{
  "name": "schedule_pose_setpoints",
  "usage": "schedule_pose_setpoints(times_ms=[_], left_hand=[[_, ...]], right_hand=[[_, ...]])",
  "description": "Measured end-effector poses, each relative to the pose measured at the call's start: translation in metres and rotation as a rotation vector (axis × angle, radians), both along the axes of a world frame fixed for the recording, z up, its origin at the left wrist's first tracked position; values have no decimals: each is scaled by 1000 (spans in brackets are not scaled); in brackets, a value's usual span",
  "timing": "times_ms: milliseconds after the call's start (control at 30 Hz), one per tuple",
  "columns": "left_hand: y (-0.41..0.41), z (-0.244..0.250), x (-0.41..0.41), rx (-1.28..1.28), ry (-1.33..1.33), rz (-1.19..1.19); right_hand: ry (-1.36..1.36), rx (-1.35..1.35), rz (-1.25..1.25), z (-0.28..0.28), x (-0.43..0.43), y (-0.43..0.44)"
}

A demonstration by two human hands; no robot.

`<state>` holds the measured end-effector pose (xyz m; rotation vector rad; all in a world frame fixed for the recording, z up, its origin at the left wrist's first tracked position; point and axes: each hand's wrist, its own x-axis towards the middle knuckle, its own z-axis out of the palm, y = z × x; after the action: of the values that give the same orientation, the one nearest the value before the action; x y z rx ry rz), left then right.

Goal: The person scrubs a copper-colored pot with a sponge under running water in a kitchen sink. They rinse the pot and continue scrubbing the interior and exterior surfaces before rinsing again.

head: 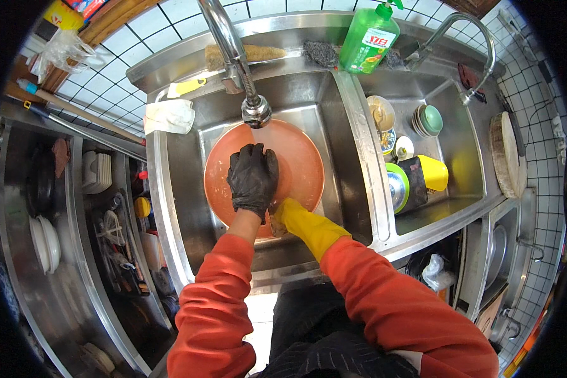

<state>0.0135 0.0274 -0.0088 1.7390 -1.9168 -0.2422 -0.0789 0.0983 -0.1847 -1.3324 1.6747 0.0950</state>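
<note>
In the left stainless-steel sink basin [348,189] rests a large round orange basin [307,175] with water in it. My left hand [253,178], in a black glove, is over the middle of the orange basin, back up, fingers pointing away from me; what lies under its fingers is hidden. My right hand [288,215], in a yellow rubber glove, is at the near side of the orange basin, close to my left wrist. Its fingers are mostly hidden, so its hold cannot be told. Above the far side hangs the metal faucet head [256,112].
The right sink basin [458,208] holds stacked bowls [430,120], plates and a yellow container [434,173]. A green detergent bottle [366,47] and a steel-wool scrubber [320,53] are on the back ledge. A white cloth [170,116] lies at the left rim, near a yellow-handled tool [186,88].
</note>
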Motion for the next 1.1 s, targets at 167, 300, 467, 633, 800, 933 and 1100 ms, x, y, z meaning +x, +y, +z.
schedule_pose_setpoints(times_ms=[167, 300, 467, 633, 800, 933, 1100], left_hand=[[-2, 1, 0, 54, -23, -12], [-3, -1, -2, 33, -43, -15], [-6, -10, -2, -6, -39, -29], [-4, -8, 12, 71, -84, -34], [-8, -11, -4, 42, -46, -50], [-5, -8, -1, -6, -67, -36], [-6, -8, -1, 93, -107, -2]], right_hand=[[-134, 8, 9, 15, -1, -4], [-202, -32, -39, 32, -4, -6], [-321, -57, -146, 69, -12, -16], [-342, 132, -210, 160, -27, -21], [-617, -20, -541, 71, -4, 5], [-120, -444, 39, 27, 22, 32], [83, -54, 621, 19, 17, 42]])
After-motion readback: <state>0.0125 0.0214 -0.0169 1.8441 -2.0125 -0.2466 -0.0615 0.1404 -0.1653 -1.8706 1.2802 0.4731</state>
